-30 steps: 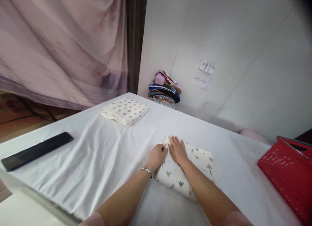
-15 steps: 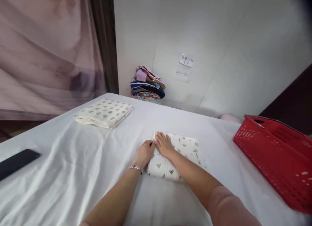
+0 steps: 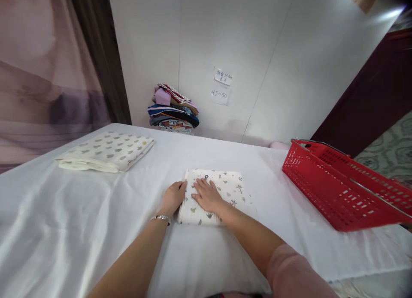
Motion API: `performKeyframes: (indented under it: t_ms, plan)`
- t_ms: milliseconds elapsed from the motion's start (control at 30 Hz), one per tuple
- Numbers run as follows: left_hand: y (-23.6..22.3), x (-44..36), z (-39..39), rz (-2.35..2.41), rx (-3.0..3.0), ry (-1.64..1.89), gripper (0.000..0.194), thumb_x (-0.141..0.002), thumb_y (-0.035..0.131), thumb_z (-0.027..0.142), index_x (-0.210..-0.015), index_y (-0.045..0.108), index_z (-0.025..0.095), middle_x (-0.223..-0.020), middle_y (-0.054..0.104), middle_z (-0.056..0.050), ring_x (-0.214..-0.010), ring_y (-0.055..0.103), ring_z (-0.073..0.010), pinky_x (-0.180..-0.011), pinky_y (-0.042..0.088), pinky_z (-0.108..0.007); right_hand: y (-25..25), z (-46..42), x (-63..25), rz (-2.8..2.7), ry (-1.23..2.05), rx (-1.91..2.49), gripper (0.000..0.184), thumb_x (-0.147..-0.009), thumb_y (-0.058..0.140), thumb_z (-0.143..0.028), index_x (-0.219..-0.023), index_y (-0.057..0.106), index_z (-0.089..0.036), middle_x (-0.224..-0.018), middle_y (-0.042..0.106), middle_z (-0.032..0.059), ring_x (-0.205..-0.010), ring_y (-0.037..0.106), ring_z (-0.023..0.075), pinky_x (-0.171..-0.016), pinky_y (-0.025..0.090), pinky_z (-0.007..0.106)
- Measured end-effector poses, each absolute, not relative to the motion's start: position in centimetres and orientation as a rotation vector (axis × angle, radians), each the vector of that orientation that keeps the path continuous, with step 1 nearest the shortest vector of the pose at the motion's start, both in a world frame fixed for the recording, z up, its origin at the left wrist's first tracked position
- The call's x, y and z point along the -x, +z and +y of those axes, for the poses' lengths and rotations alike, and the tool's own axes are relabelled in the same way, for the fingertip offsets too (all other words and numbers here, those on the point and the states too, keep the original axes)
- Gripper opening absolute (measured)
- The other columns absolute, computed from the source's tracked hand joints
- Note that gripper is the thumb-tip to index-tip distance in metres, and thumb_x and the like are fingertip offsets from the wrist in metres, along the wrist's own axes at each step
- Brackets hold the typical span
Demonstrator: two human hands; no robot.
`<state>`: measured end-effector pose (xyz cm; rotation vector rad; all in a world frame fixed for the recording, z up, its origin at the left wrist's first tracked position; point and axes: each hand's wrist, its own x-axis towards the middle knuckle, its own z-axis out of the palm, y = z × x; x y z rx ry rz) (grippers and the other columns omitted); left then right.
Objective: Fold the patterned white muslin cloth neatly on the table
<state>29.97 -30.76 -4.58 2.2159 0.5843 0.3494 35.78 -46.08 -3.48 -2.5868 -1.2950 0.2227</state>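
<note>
A folded white cloth (image 3: pixel 228 187) printed with small plants and palm trees lies in front of me on the white-covered table. My right hand (image 3: pixel 207 196) rests flat on top of it, fingers spread. At the cloth's left edge, my left hand (image 3: pixel 174 197), with a bracelet at the wrist, has its fingers closed on the edge; the fingertips are partly hidden. Farther left lies a second folded cloth (image 3: pixel 109 151), cream with grey leaf-like prints, apart from both hands.
To the right stands a red plastic basket (image 3: pixel 325 184) with metal handles. Behind the table's far edge rises a stack of folded fabrics (image 3: pixel 174 111) against the white wall. Two paper notes (image 3: pixel 222 87) hang there. A pink curtain (image 3: pixel 41 75) borders the left side.
The view has swung to the right, showing more of the basket and losing the dark phone-like object at left. My right hand has slid from the cloth's upper left corner toward its middle.
</note>
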Motion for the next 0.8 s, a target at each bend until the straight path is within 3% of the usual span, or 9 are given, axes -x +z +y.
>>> performKeyframes:
  t_ms: [133,267,467,800]
  plan:
    - [-3.9,-29.0,-30.6,0.56,-2.004,0.279,0.032,-0.082,0.04,0.035,-0.085,0.067,0.018,-0.085,0.069,-0.005,-0.077,0.062,-0.0177,-0.067,0.045,-0.025,-3.7,-46.1,-35.8,-1.289,0.2,2.618,0.053,-0.092,0.024,-0.045,-0.139,0.026,-0.021,-0.147,0.018,0.0046,-0.135,0.01,0.0195,-0.108,0.007,0.045]
    - [-3.7,-27.1,-30.6,0.607,-1.848,0.302,0.028,-0.08,0.043,0.031,-0.089,0.065,0.016,-0.091,0.068,-0.006,-0.069,0.061,-0.0143,-0.06,0.046,-0.023,-4.2,-46.3,-35.9,-1.309,0.157,2.606,0.052,-0.092,0.024,-0.045,-0.138,0.029,-0.02,-0.146,0.022,0.0053,-0.135,0.012,0.0203,-0.107,0.008,0.045]
    - [-4.0,-22.0,-33.3,0.608,-1.927,0.379,0.027,-0.078,0.048,0.04,-0.084,0.064,0.018,-0.074,0.066,-0.002,-0.067,0.059,-0.014,-0.06,0.044,-0.023,-3.4,-46.1,-36.1,-1.26,0.223,2.567,0.044,-0.091,0.031,-0.039,-0.131,0.039,-0.022,-0.144,0.029,0.0055,-0.134,0.017,0.0206,-0.105,0.012,0.047]
    - [-4.8,-21.0,-36.4,0.651,-2.153,0.547,0.027,-0.072,0.059,0.04,-0.084,0.057,0.016,-0.08,0.057,-0.003,-0.071,0.053,-0.0147,-0.068,0.04,-0.026,-3.7,-46.0,-32.6,-1.263,0.067,2.503,0.037,-0.091,0.03,-0.027,-0.125,0.043,-0.021,-0.139,0.036,0.007,-0.13,0.026,0.022,-0.103,0.017,0.049]
